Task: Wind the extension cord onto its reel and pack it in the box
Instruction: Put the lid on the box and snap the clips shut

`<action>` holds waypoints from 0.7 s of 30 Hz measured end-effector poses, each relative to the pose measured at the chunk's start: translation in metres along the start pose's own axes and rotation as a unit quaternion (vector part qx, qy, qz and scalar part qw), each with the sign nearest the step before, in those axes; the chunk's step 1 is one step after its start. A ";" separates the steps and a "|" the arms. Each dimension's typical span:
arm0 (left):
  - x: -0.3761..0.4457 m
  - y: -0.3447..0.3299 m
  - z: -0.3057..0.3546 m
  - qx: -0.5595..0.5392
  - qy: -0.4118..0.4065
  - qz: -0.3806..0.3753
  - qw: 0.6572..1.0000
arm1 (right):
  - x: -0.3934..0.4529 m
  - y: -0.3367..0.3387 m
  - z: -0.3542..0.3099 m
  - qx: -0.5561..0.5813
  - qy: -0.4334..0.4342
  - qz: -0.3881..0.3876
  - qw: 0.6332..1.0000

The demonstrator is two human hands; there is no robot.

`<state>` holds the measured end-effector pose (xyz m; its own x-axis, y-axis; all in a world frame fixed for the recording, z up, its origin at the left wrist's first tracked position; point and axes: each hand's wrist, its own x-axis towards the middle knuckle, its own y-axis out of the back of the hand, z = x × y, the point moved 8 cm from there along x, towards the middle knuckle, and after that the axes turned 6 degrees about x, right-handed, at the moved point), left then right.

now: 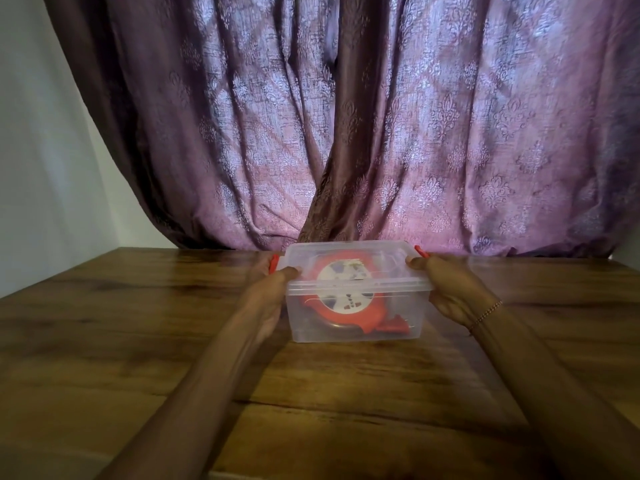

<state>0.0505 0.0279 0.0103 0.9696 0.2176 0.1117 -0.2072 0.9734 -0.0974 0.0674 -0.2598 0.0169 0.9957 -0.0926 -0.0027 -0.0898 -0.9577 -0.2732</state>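
**Box held at both ends for latching**

Box point(356, 317) is kept on the bench point(138, 341), lid point(360, 261) on, with one red reel point(346, 299) seen inside. Left hand point(273, 289) and right hand point(450, 285) are pressed against its ends, thumbs on the lid, probably to close two red latches point(274, 263).

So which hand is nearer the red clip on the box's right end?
Right. The right hand grips that end, thumb on the lid beside the clip; the left hand holds the opposite end.
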 end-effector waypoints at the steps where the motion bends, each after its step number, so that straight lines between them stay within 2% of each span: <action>1: 0.001 -0.001 0.001 -0.002 -0.002 -0.001 1.000 | 0.000 0.000 0.000 0.000 0.001 -0.004 1.000; 6: -0.002 -0.002 0.009 0.000 0.000 -0.005 1.000 | 0.001 -0.001 -0.001 0.010 0.008 -0.022 1.000; 11: 0.003 -0.006 0.016 0.111 -0.032 -0.032 0.993 | 0.001 -0.003 -0.001 0.016 0.007 -0.024 1.000; 15: 0.002 -0.007 0.020 0.146 -0.047 -0.048 0.987 | 0.000 -0.003 -0.002 -0.001 0.014 -0.022 1.000; 18: -0.002 -0.004 0.020 0.139 -0.068 -0.031 0.987 | 0.004 0.009 -0.007 -0.087 0.072 0.057 0.992; 21: -0.006 0.006 0.019 0.101 -0.070 0.014 0.992 | 0.001 0.011 -0.016 -0.166 0.151 0.149 0.963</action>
<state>0.0415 0.0339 0.0278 0.9388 0.2387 0.2485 -0.2690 0.9584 0.0957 0.0667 -0.2743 0.0296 0.8770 -0.4037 0.2607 -0.4227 -0.9060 0.0193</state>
